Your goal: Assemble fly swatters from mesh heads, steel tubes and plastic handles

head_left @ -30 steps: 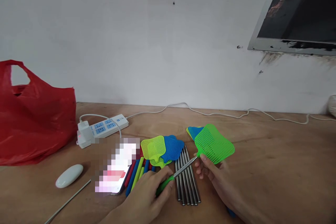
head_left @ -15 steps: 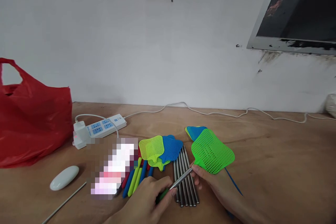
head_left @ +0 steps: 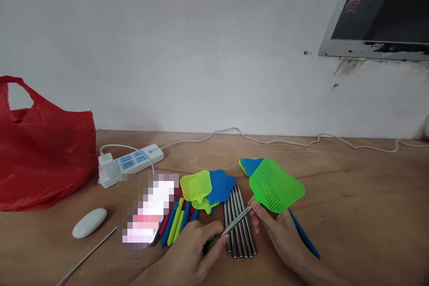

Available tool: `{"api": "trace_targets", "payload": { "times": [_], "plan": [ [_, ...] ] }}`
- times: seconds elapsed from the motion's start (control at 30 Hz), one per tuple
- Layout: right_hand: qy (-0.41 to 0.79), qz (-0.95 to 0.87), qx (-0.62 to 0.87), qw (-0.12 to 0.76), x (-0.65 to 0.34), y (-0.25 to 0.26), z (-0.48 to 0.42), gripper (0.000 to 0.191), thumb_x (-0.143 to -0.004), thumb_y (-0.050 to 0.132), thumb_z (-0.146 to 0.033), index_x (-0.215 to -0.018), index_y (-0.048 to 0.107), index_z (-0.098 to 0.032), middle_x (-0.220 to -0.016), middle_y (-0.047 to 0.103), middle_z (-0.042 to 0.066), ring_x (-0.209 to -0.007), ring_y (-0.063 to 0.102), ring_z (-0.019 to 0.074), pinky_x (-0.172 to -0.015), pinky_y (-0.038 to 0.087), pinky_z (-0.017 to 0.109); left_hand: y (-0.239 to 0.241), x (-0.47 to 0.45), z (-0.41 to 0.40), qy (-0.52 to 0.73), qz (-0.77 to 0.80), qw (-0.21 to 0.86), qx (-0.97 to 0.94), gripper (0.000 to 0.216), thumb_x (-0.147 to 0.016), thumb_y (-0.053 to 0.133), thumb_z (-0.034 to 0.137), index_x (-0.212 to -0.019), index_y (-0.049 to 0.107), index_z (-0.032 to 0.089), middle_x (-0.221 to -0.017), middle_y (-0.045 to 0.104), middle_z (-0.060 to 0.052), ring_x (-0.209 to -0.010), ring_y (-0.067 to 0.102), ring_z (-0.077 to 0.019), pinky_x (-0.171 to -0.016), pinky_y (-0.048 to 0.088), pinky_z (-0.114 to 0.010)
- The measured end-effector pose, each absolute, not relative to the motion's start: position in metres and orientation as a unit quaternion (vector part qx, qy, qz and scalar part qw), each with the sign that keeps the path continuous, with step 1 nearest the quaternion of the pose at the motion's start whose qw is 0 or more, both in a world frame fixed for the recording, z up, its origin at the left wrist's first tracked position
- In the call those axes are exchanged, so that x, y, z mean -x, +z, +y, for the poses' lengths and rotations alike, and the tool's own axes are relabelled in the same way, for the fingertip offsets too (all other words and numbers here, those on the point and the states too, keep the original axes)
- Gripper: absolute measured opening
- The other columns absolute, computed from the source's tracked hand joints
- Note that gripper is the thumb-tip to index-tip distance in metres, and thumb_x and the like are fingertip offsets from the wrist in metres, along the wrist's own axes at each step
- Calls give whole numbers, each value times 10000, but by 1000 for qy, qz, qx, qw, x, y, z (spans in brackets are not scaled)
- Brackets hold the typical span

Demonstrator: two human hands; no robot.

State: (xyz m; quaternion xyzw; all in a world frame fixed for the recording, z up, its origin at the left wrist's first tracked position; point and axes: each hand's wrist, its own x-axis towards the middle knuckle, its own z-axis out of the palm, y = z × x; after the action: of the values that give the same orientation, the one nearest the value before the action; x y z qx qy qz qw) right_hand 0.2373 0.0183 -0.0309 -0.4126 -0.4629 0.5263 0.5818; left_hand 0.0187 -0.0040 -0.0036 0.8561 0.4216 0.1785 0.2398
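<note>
A fly swatter with a bright green mesh head (head_left: 276,185) is held up slantwise between my hands. My left hand (head_left: 192,248) is closed round its green handle, which is mostly hidden by the fingers. From there a silver rod (head_left: 237,220) runs to the head. My right hand (head_left: 273,225) pinches the neck where rod and head meet. Under the rod lies a row of several metal rods (head_left: 239,241). Yellow-green mesh heads (head_left: 196,186) and blue mesh heads (head_left: 221,186) are piled behind it, with several coloured handles (head_left: 174,228) beside my left hand.
Left of the handles lies a phone (head_left: 150,214), its screen blurred out. A white power strip (head_left: 139,161) with a plugged-in charger, a white oval object (head_left: 90,222) and a red plastic bag (head_left: 50,156) stand further left. A blue strip-like piece (head_left: 304,234) shows beside my right wrist.
The view has shifted slightly. The green head sits a little further right and higher, and more of the blue piece beside my right wrist shows. Both hands keep their hold.
</note>
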Motion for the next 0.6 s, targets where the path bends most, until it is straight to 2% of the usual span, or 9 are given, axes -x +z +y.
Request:
{"api": "trace_targets", "payload": {
  "times": [0.27,0.47,0.6],
  "plan": [
    [535,-400,395,630,-236,-25,20,326,-752,809,-487,-788,665,-197,-568,538,-41,-525,480,114,-522,412,253,-4,-20,-3,169,436,232,-853,374,-1036,350,406,-741,480,217,-633,528,17,-622,519,-167,-571,318,-267],
    [544,-352,378,661,-237,-22,24,341,-673,869,-461,-723,647,-207,-552,508,-44,-510,460,115,-486,400,251,-8,-21,-3,182,431,216,-857,378,-1037,357,405,-724,458,217,-610,505,27,-593,494,-157,-569,314,-261],
    [543,-350,376,665,-240,-19,25,336,-674,867,-455,-689,646,-202,-546,510,-38,-510,461,120,-485,409,259,-8,-20,-4,184,430,223,-855,391,-1039,356,416,-719,460,217,-599,498,30,-587,498,-155,-562,311,-257]
  ]
}}
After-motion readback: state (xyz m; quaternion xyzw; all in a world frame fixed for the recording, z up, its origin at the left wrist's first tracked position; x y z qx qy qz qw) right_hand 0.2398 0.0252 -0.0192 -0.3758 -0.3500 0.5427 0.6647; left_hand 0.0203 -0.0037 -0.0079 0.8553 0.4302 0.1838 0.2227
